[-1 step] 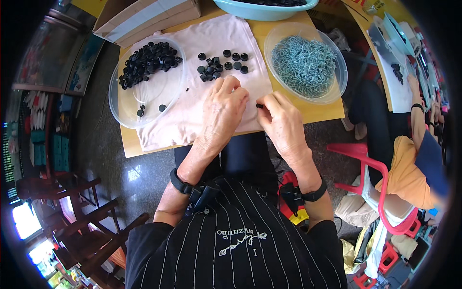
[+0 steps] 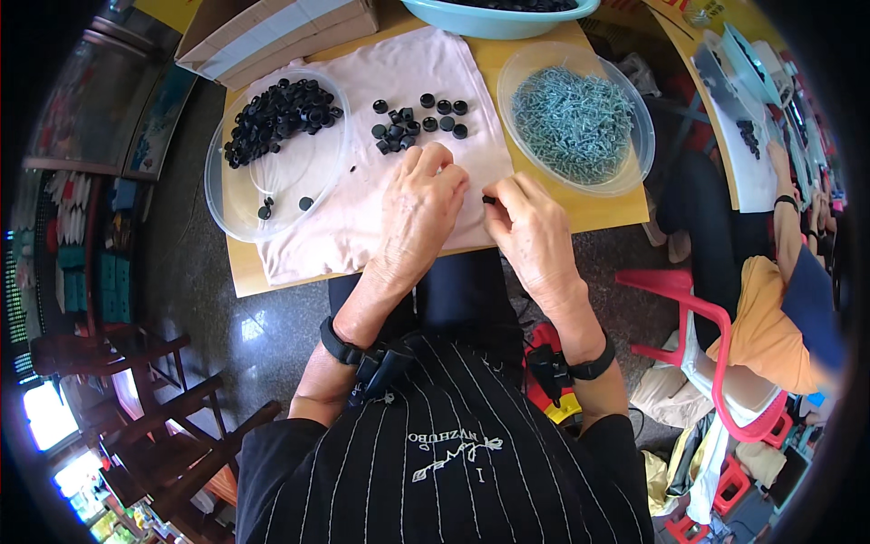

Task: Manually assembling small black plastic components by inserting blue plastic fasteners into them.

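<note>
So the right hand (image 2: pixel 535 227) has a small black piece (image 2: pixel 489 199) pinched between thumb and index finger; it pokes out on the left side of the fingertips, just above the pale pink cloth (image 2: pixel 340 240). The left hand (image 2: pixel 419 204) is curled up next to it, knuckles up, a small gap between the two, and I honestly can't tell if there's anything in those fingers. Right past the left hand's knuckles there's a loose bunch of round black caps (image 2: pixel 399 130) on the cloth. Way off to the left, a pile of small black parts (image 2: pixel 281 122) sits in a clear plastic tray (image 2: pixel 246 201), and silvery screws (image 2: pixel 573 122) fill a clear round tub (image 2: pixel 645 150) beyond the right hand.
</note>
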{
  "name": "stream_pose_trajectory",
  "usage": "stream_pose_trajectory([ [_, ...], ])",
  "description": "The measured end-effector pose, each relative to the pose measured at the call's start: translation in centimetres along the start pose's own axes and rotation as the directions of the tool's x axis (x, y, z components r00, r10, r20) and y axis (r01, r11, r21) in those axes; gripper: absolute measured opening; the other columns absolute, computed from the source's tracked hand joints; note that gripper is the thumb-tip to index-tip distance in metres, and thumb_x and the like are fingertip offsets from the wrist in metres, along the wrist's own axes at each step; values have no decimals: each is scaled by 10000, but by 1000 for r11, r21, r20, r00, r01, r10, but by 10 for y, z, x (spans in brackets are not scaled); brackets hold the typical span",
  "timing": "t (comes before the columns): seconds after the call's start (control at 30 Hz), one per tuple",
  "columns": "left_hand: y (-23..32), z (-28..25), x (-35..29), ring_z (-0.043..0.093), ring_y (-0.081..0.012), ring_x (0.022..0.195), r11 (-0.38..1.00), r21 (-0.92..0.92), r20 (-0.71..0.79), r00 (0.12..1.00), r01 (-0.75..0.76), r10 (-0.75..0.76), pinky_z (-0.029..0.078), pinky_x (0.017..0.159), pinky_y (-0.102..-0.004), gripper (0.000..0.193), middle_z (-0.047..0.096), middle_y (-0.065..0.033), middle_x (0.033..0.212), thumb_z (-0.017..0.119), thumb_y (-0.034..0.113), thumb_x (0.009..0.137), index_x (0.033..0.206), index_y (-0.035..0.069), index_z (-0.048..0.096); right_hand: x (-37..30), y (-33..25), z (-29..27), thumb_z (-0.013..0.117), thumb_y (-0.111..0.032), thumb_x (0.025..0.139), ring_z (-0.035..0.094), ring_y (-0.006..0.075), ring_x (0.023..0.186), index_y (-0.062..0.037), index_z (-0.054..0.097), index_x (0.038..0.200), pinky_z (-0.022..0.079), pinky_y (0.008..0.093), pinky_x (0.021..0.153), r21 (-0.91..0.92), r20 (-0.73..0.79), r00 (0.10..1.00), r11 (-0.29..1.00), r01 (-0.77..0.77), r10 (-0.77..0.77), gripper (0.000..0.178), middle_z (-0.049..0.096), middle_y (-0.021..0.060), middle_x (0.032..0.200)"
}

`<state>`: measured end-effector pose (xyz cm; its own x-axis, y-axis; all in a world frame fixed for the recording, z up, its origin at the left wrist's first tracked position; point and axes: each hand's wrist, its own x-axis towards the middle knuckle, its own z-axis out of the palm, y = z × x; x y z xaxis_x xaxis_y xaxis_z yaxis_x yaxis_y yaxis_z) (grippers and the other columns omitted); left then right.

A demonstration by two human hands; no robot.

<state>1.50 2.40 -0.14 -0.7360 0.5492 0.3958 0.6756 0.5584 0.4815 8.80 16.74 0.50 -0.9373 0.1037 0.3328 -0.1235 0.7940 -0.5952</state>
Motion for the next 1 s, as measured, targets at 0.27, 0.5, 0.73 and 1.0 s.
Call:
stream_pose_trajectory([
  [0.27, 3, -8, -10, 633, -121, 751, 637, -684, 151, 923, 356, -353, 500, 681, -233, 89, 654, -57, 893, 665, 39, 848, 924, -6, 660, 1, 0, 1, 669, -21, 789, 604, 223, 655, 3, 614, 940, 489, 314, 605, 346, 3, 993, 932, -112, 118, 163, 635, 101, 846],
  [0.5, 5, -28, -19, 640, -128, 799, 210, -933, 179, 883, 293, -433, 517, 733, -238, 223, 660, -63, 885, 648, 50, 884, 1092, -27, 628, 2, -6, -3, 645, -85, 891, 596, 70, 724, 22, 632, 1073, 483, 189, 606, 896, 376, 867, 109, -430, 328, 211, 662, 44, 918],
  [0.73, 7, -26, -30, 628, -122, 745, 109, -977, 114, 875, 185, -470, 513, 697, -240, 190, 671, -68, 883, 688, 41, 848, 1028, -16, 665, -1, -5, 4, 636, -100, 900, 605, 61, 764, 0, 616, 1131, 494, 176, 602, 845, 534, 810, -199, -497, 243, 252, 672, 62, 946],
  [1.0, 11, -29, -36, 612, -96, 768, 93, -965, 173, 858, 247, -484, 504, 707, -224, 185, 671, -49, 902, 712, 56, 829, 999, -10, 679, -2, -13, 6, 629, -98, 904, 614, 60, 774, -4, 616, 1131, 509, 168, 602, 834, 543, 813, -247, -494, 208, 246, 671, 66, 949],
])
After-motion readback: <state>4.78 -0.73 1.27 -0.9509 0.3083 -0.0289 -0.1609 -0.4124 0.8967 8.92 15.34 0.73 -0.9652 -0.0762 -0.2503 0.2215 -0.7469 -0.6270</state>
